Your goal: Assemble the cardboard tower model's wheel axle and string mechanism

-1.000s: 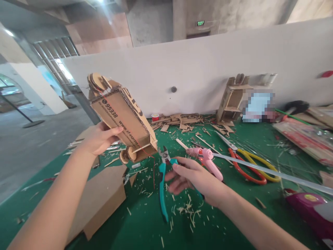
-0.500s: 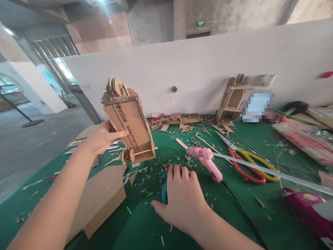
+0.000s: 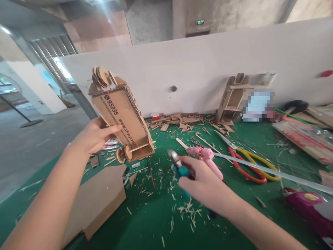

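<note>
My left hand [image 3: 97, 135] grips the left side of a cardboard box frame [image 3: 125, 114], tilted above the table. Round cardboard discs [image 3: 102, 76] sit at its top, and a smaller spool [image 3: 123, 153] is at its lower left on a wooden stick. A red string [image 3: 152, 173] runs down the frame and dangles below it. Teal-handled pliers [image 3: 179, 166] are in my right hand [image 3: 197, 177], its fingers wrapped round the handles and the metal jaws pointing up and left. The pliers are apart from the frame.
Right of my right hand lie a pink glue gun [image 3: 205, 156] and scissors [image 3: 249, 163] with red and yellow handles. Cardboard scraps [image 3: 179, 119] and a second cardboard frame [image 3: 230, 99] are at the back. A cardboard sheet [image 3: 101, 194] lies at left; wood shavings [image 3: 191, 211] litter the green table.
My right hand has closed round the pliers and lifted them off the table, turning them. My left hand has moved the cardboard frame left and slightly up, tilting it more.
</note>
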A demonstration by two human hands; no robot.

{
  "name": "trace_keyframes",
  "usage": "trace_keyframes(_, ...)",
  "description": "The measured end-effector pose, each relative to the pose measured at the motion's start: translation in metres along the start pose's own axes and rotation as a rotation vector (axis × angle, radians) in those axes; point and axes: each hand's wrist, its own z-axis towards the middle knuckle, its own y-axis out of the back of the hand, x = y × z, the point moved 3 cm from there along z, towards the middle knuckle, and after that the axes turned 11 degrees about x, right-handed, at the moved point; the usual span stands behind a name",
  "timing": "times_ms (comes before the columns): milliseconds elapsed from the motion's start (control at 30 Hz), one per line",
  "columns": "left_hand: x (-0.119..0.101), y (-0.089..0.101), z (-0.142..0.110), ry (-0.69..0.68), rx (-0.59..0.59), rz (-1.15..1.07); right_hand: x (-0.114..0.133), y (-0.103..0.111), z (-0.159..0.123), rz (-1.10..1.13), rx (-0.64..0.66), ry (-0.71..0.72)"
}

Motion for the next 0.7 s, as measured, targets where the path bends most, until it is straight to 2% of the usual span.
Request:
trace_keyframes(67, -0.006, -0.002, -0.001, -0.043, -0.049, -0.001, -0.005, 0.002, 0.003, 0.368, -0.028, 0.014)
trace_keyframes(133, -0.015, -0.007, -0.003, -0.072, -0.088, 0.022, -0.013, -0.003, 0.006, 0.635, -0.011, 0.029)
trace_keyframes(233, -0.033, -0.022, -0.008, -0.129, -0.082, 0.104, -0.023, -0.013, 0.008, 0.797, 0.098, 0.019)
trace_keyframes(333, -0.053, -0.042, -0.016, -0.183, -0.042, 0.215, -0.026, -0.019, 0.01, 0.8, 0.153, 0.052)
trace_keyframes(467, -0.068, -0.065, -0.027, -0.221, -0.008, 0.34, -0.022, -0.02, 0.012, 0.698, 0.12, 0.12)
trace_keyframes(700, -0.074, -0.079, -0.038, -0.204, -0.07, 0.514, -0.015, -0.023, 0.01, 0.535, 0.058, 0.09)
